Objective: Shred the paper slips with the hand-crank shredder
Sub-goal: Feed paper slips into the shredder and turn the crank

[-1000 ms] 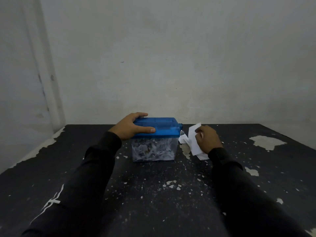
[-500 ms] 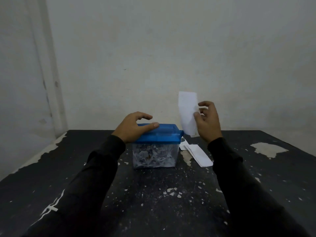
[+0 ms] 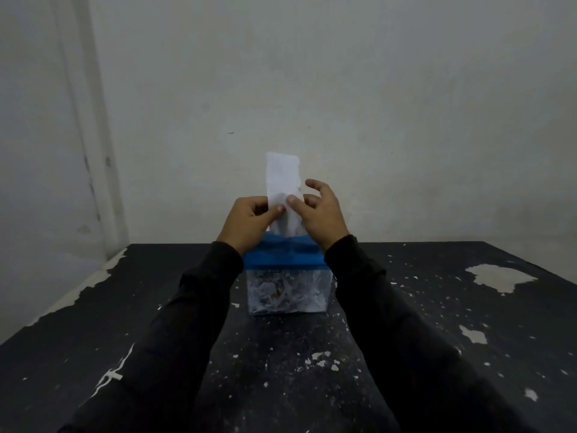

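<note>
The hand-crank shredder stands in the middle of the table, with a blue lid and a clear bin full of white shreds. A white paper slip stands upright above the lid, its lower end at the top of the lid. My left hand pinches the slip's left edge. From the other side my right hand pinches its right edge between thumb and finger, other fingers spread. The crank and the remaining slips on the table are hidden behind my right arm.
The black table has worn, peeling patches, the largest at the right, and small white specks in front of the shredder. A pale wall stands close behind the table's far edge. The table's left edge is chipped.
My right hand has carried the slip left from beside the shredder to above its lid. My left hand has left the lid and taken hold of the slip.
</note>
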